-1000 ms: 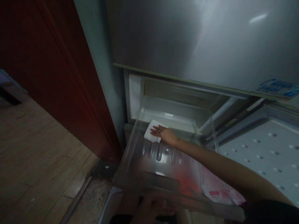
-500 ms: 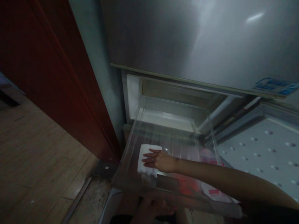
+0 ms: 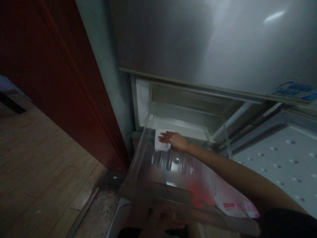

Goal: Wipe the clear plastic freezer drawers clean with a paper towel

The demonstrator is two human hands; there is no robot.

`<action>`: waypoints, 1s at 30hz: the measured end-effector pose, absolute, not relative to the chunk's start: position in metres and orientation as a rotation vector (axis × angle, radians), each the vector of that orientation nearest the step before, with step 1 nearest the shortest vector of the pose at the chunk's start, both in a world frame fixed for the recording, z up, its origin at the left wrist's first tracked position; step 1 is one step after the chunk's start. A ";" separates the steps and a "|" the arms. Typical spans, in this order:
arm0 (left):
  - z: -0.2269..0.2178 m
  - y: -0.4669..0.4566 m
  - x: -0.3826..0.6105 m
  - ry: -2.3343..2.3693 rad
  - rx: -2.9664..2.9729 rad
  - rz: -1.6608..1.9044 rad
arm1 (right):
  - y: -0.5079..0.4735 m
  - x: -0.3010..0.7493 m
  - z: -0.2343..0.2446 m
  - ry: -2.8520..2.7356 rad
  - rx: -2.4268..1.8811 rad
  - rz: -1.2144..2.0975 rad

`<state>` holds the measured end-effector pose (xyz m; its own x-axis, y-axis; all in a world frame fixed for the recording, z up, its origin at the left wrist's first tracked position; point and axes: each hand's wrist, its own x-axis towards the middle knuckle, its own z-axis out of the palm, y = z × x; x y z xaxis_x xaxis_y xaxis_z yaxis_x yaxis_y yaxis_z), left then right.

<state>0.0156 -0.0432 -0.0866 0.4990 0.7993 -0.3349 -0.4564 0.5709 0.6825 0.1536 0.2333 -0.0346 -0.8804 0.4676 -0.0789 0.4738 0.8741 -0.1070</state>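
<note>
My right hand (image 3: 174,140) lies with its fingers stretched over a white paper towel (image 3: 162,145), pressing it onto the bottom of a clear plastic freezer drawer (image 3: 170,162) toward its back left. The drawer is pulled out of the fridge's lower compartment (image 3: 183,124). Below the drawer's front, my left hand (image 3: 170,219) shows dimly through the plastic; its fingers are too blurred to read, and whether it touches the drawer I cannot tell.
The freezer door (image 3: 279,158) stands open at the right, under the closed upper fridge door (image 3: 198,39). A pink-and-white bag (image 3: 231,198) and something red show through the drawer. A red-brown door frame (image 3: 81,89) rises at the left beside the wooden floor (image 3: 49,162).
My right hand has slid the paper towel from nearer the drawer's front toward its back. The left hand stays in about the same place.
</note>
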 end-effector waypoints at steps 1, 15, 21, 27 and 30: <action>-0.087 -0.043 0.015 0.687 0.563 0.807 | 0.240 0.153 -0.032 2.993 0.786 -0.165; -0.090 -0.044 0.018 0.688 0.514 0.835 | 0.257 0.156 -0.022 2.955 1.085 -0.108; -0.091 -0.044 0.019 0.674 0.553 0.809 | 0.202 0.153 -0.035 2.934 0.876 -0.349; -0.088 -0.044 0.019 0.695 0.546 0.807 | 0.140 0.149 -0.068 2.981 0.558 -0.562; -0.083 -0.044 0.019 0.701 0.569 0.802 | 0.122 0.148 -0.079 3.037 0.417 -0.533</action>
